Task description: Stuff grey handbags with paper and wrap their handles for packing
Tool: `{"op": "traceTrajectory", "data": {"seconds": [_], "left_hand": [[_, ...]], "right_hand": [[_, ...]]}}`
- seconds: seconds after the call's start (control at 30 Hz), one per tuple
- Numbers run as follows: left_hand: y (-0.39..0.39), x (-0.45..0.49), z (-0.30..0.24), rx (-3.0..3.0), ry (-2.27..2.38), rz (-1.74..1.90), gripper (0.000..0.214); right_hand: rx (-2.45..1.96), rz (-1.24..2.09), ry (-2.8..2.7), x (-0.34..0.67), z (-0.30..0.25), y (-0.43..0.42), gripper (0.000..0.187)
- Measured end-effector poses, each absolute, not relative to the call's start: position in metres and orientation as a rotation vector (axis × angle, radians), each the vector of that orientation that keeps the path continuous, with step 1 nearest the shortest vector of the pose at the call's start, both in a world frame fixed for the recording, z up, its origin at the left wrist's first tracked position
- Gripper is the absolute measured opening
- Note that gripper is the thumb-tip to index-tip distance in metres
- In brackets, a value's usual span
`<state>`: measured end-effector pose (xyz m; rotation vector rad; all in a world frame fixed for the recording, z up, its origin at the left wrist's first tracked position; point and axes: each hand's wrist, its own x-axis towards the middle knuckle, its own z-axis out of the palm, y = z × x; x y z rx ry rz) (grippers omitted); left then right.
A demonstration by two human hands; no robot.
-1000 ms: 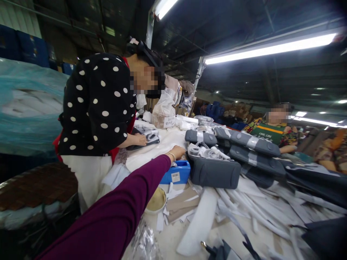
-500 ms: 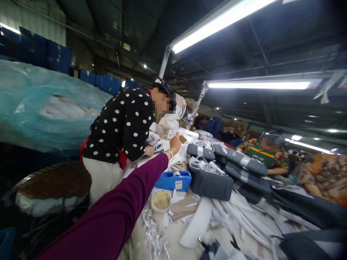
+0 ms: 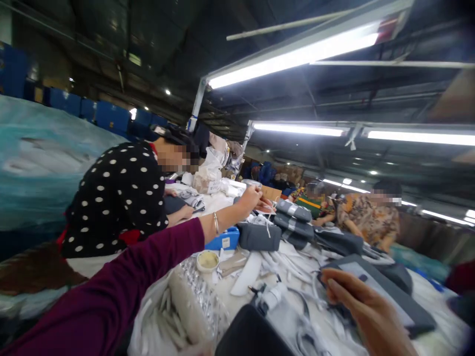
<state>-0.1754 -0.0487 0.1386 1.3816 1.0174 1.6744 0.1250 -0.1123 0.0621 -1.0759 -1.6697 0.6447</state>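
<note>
My left hand (image 3: 252, 199), in a purple sleeve with a bangle at the wrist, reaches out over the middle of the table. Its fingers are pinched on a brown card (image 3: 272, 193), and a thin white string (image 3: 269, 228) dangles beside it. Below that hand are a grey padded case (image 3: 260, 238) and a blue tape dispenser (image 3: 228, 240). At the lower right, my right hand (image 3: 367, 306) hovers with fingers extended and nothing visible in them. A dark grey flat panel with a pale sheet (image 3: 386, 289) lies just behind it.
A co-worker in a polka-dot top (image 3: 115, 193) bends over the table at left; other people (image 3: 371, 212) sit at the far right. A round tub (image 3: 207, 261), white strips (image 3: 248, 274), stacked grey cases (image 3: 295, 230) and a plastic bag of pale rolls (image 3: 174, 316) crowd the table.
My view has swung right and my right hand has come into sight. My left hand keeps the brown card, now with white string showing beside it.
</note>
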Motion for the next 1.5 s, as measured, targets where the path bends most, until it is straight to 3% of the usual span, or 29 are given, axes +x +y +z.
{"op": "traceTrajectory", "data": {"seconds": [0.17, 0.37, 0.47, 0.63, 0.87, 1.23, 1.5], "left_hand": [[-0.110, -0.086, 0.127, 1.283, 0.648, 1.429, 0.006], [-0.158, -0.015, 0.116, 1.348, 0.491, 1.325, 0.004], [-0.173, 0.001, 0.113, 1.392, 0.435, 1.368, 0.010], [-0.179, 0.010, 0.108, 1.402, 0.446, 1.486, 0.013], [-0.179, 0.015, 0.094, 1.329, 0.465, 1.445, 0.013], [-0.173, 0.011, 0.065, 1.131, 0.489, 1.395, 0.014], [-0.170, 0.012, 0.028, 1.011, 0.424, 1.036, 0.014]], "right_hand": [[-1.106, 0.723, -1.560, 0.107, 0.076, -0.164, 0.053], [-0.939, 1.151, -1.304, 0.134, 0.070, -0.192, 0.050], [-0.904, 1.212, -1.213, 0.152, 0.068, -0.203, 0.047], [-0.903, 1.188, -1.262, 0.175, 0.066, -0.220, 0.036], [-0.954, 1.022, -1.290, 0.184, 0.073, -0.232, 0.037], [-0.898, 1.231, -1.227, 0.204, 0.080, -0.238, 0.020], [-0.722, 1.258, -1.077, 0.222, 0.098, -0.238, 0.010]]}}
